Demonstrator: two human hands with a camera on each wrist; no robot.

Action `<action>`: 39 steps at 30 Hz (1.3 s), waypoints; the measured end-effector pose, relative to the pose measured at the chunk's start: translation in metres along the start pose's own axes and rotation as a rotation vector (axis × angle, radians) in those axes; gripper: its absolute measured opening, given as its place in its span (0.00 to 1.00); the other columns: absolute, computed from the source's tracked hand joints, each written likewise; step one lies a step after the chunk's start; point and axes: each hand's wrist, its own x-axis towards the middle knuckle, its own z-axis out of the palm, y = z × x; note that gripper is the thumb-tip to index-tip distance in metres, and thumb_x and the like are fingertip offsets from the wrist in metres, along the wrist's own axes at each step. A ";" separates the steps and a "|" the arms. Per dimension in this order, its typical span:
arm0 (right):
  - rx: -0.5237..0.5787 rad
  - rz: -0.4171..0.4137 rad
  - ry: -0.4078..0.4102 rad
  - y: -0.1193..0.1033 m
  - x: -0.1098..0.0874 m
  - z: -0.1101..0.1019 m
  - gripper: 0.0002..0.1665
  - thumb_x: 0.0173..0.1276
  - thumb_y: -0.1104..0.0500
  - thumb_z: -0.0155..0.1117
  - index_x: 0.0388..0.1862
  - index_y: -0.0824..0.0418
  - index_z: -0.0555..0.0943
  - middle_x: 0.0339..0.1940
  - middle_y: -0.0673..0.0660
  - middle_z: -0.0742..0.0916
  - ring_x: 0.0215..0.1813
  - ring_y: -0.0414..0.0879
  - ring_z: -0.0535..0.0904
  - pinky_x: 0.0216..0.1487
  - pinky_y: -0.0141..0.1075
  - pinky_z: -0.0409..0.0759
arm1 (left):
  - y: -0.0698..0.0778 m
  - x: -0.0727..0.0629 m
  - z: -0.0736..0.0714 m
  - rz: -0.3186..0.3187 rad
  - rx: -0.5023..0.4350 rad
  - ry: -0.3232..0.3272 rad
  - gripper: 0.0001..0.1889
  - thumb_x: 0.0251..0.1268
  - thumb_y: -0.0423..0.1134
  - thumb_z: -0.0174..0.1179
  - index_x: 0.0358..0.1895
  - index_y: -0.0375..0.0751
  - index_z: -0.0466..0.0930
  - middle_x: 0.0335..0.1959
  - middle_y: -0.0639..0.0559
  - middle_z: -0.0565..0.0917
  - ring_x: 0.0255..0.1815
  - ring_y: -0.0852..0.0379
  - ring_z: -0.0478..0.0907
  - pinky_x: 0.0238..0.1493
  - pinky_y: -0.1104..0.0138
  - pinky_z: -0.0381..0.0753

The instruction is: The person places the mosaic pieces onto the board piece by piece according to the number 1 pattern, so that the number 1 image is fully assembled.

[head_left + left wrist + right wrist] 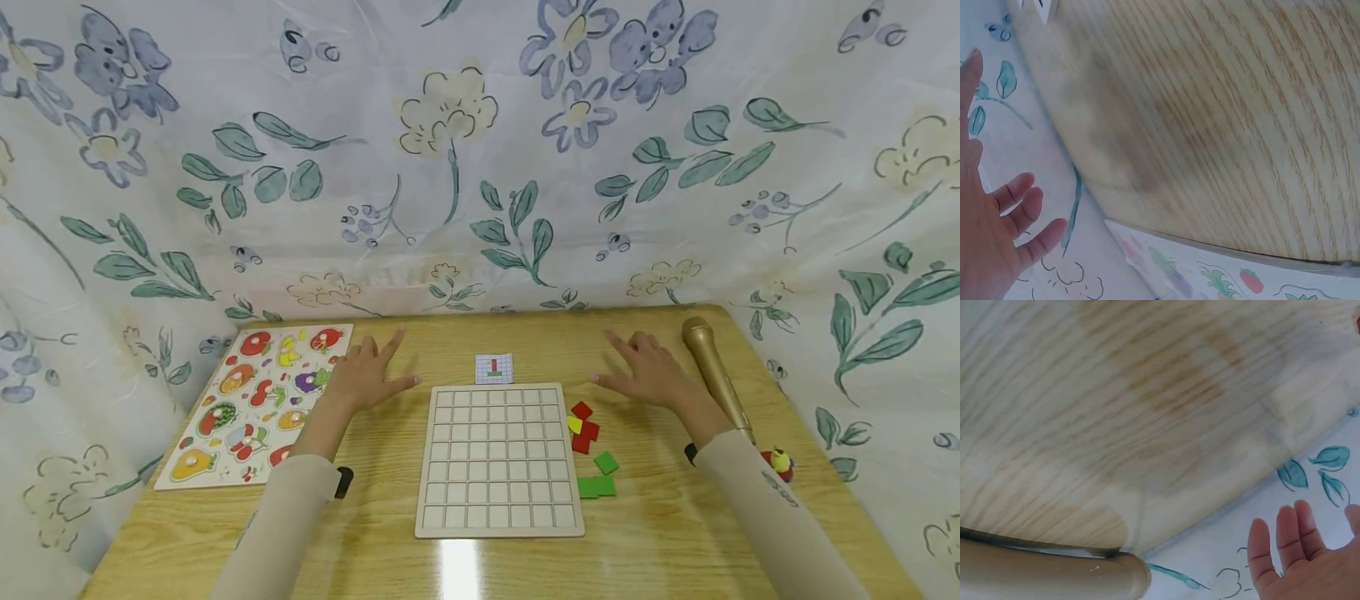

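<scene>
A pale wooden grid board [497, 461] lies on the table between the two hands. Above its far edge is a small paper card [493, 368] printed with a grid and a red, yellow and green figure. Several red tiles [581, 410], a yellow tile [574, 424] and green tiles [605, 463] are scattered along the board's right side. My left hand [367, 372] hovers left of the card, fingers spread, holding nothing. On the other side my right hand [647, 368] is raised over the table above the tiles, index finger and thumb extended, its grasp empty.
A fruit peg puzzle [255, 400] lies at the left, partly behind the left forearm. To the right of the right hand lies a gold microphone [712, 367], with a small red and yellow toy [781, 463] near its lower end. A floral curtain [480, 167] hangs behind the table.
</scene>
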 end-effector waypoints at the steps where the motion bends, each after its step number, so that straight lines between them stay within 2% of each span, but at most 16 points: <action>1: 0.000 -0.003 -0.002 0.000 -0.001 0.001 0.55 0.64 0.26 0.56 0.81 0.52 0.54 0.51 0.64 0.73 0.46 0.54 0.68 0.39 0.42 0.68 | 0.000 -0.001 0.001 0.006 -0.006 -0.003 0.49 0.62 0.72 0.54 0.81 0.53 0.47 0.46 0.37 0.68 0.39 0.44 0.67 0.33 0.55 0.68; 7: -0.008 -0.032 0.001 -0.002 -0.007 0.005 0.53 0.65 0.29 0.60 0.80 0.52 0.57 0.46 0.62 0.73 0.40 0.51 0.68 0.35 0.38 0.65 | -0.001 -0.004 0.006 0.061 -0.062 -0.042 0.45 0.64 0.68 0.56 0.80 0.58 0.51 0.52 0.34 0.69 0.43 0.42 0.70 0.37 0.51 0.73; 14: -0.029 -0.059 0.003 -0.002 -0.014 0.009 0.51 0.65 0.32 0.62 0.79 0.53 0.60 0.44 0.60 0.74 0.38 0.49 0.67 0.34 0.38 0.65 | 0.000 -0.009 0.010 0.098 -0.126 -0.084 0.42 0.62 0.67 0.59 0.78 0.62 0.57 0.50 0.38 0.67 0.35 0.47 0.67 0.30 0.58 0.68; 22: -0.040 -0.083 -0.001 0.001 -0.018 0.013 0.51 0.65 0.29 0.60 0.79 0.52 0.61 0.44 0.61 0.75 0.37 0.48 0.67 0.34 0.38 0.65 | -0.002 -0.012 0.015 0.127 -0.134 -0.068 0.42 0.61 0.66 0.61 0.77 0.61 0.59 0.47 0.39 0.68 0.33 0.49 0.64 0.28 0.61 0.64; 32: -0.015 -0.089 -0.005 0.001 -0.026 0.018 0.48 0.64 0.32 0.63 0.77 0.52 0.64 0.41 0.58 0.74 0.36 0.47 0.66 0.34 0.37 0.64 | 0.001 -0.015 0.021 0.156 -0.142 -0.095 0.42 0.59 0.67 0.62 0.76 0.61 0.61 0.43 0.42 0.67 0.33 0.51 0.62 0.28 0.62 0.62; 39: -0.004 -0.121 0.009 0.002 -0.031 0.022 0.46 0.64 0.34 0.65 0.76 0.52 0.66 0.40 0.57 0.75 0.36 0.46 0.66 0.35 0.37 0.65 | 0.002 -0.016 0.031 0.168 -0.151 -0.137 0.43 0.57 0.69 0.62 0.76 0.63 0.62 0.42 0.43 0.67 0.32 0.51 0.63 0.30 0.62 0.62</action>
